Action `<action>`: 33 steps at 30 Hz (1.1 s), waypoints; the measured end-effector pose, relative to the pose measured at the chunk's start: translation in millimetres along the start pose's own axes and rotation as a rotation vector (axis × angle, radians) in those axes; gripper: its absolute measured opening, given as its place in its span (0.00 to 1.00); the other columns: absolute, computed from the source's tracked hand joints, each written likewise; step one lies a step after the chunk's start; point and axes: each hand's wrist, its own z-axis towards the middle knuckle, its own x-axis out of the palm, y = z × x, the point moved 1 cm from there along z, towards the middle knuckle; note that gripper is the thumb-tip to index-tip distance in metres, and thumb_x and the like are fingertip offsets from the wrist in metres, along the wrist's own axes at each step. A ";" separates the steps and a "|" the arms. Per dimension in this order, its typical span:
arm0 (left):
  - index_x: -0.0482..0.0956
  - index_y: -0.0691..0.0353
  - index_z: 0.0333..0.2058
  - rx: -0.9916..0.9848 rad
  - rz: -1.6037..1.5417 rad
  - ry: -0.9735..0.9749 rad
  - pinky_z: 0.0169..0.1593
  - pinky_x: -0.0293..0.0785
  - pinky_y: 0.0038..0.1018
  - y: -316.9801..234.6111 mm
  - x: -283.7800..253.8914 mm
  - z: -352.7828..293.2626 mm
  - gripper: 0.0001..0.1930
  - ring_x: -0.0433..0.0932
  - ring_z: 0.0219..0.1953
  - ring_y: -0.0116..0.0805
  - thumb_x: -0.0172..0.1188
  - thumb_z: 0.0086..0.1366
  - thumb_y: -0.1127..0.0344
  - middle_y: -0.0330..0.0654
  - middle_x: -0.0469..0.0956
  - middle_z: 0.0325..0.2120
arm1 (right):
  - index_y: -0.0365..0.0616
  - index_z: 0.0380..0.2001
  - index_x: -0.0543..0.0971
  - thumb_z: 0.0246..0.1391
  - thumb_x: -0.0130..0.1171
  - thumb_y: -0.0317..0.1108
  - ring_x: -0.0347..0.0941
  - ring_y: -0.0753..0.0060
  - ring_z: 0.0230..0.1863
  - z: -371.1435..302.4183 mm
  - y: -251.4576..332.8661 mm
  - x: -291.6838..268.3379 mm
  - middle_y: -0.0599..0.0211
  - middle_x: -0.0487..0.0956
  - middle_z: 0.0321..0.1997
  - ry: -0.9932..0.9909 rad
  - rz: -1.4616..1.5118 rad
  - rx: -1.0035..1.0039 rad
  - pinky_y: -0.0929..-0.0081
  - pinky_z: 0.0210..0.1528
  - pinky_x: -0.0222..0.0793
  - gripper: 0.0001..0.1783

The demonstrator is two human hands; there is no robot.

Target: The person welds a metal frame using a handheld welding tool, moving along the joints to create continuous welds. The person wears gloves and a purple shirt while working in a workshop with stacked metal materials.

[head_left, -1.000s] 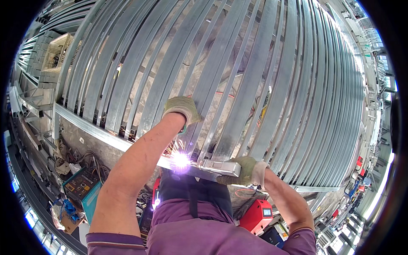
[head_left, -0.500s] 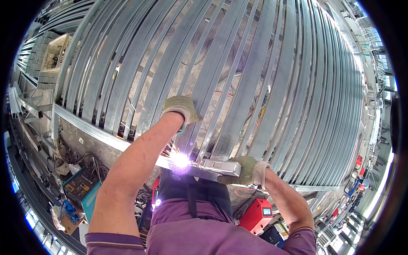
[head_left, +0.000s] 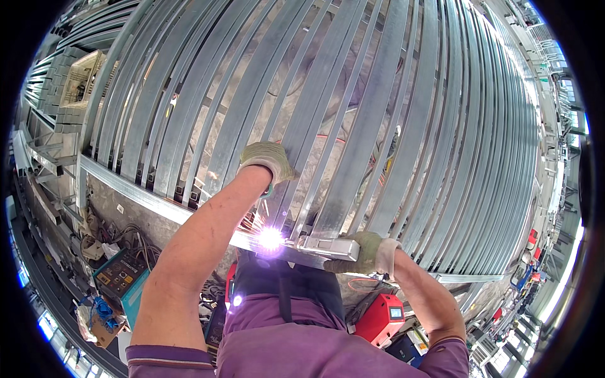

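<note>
In a green-grey work glove, my left hand (head_left: pixel 267 161) is closed over a grey steel tube (head_left: pixel 318 94), one of several lying lengthwise side by side. Its fingertips are partly hidden. Nearer to me, my gloved right hand (head_left: pixel 362 253) grips a silver, box-shaped welding torch (head_left: pixel 333 247), which points left. At the torch's tip a white-violet welding glare (head_left: pixel 271 239) burns on the near end of the tubes, throwing sparks up and to the left. The glare hides the joint itself. My left forearm reaches over the front rail (head_left: pixel 135 186) of the frame under the tubes.
A red machine with a small screen (head_left: pixel 380 320) stands below my right forearm. At the left are a teal-sided machine (head_left: pixel 123 277), coiled cables (head_left: pixel 140 238) and a cardboard box (head_left: pixel 104 327). A pale crate (head_left: pixel 82 79) sits at far left. Cables run on the floor beneath the tubes.
The welding glare has crept slightly to the right, along with the torch and my right hand. My left hand stays at nearly the same spot on the tube.
</note>
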 end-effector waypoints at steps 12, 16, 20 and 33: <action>0.85 0.58 0.60 -0.028 -0.001 0.059 0.61 0.82 0.42 3.3 -1.8 -1.3 0.40 0.87 0.57 0.49 0.70 0.61 0.30 0.51 0.87 0.54 | 0.55 0.60 0.87 0.55 0.79 0.63 0.87 0.65 0.54 3.7 -6.1 6.5 0.68 0.91 0.54 -0.005 -0.003 -0.014 0.69 0.60 0.82 0.35; 0.91 0.59 0.53 0.000 0.001 0.017 0.58 0.84 0.42 4.9 -0.5 0.0 0.38 0.90 0.53 0.50 0.71 0.61 0.29 0.52 0.90 0.49 | 0.55 0.60 0.87 0.55 0.79 0.62 0.87 0.66 0.54 9.1 -18.2 15.2 0.68 0.91 0.55 -0.004 0.034 -0.020 0.69 0.60 0.81 0.35; 0.91 0.59 0.54 -0.004 -0.004 0.022 0.58 0.84 0.43 7.2 0.3 0.3 0.39 0.90 0.53 0.50 0.70 0.61 0.28 0.52 0.90 0.49 | 0.55 0.60 0.87 0.54 0.80 0.62 0.87 0.67 0.55 3.7 -1.4 6.2 0.68 0.91 0.55 0.019 -0.043 0.024 0.70 0.61 0.81 0.36; 0.91 0.59 0.52 -0.005 -0.006 0.021 0.57 0.84 0.43 10.9 3.6 3.5 0.37 0.90 0.52 0.49 0.71 0.61 0.29 0.51 0.91 0.48 | 0.57 0.57 0.89 0.52 0.75 0.72 0.88 0.50 0.52 7.3 -20.0 17.4 0.59 0.91 0.49 -0.004 0.016 -0.015 0.60 0.57 0.82 0.38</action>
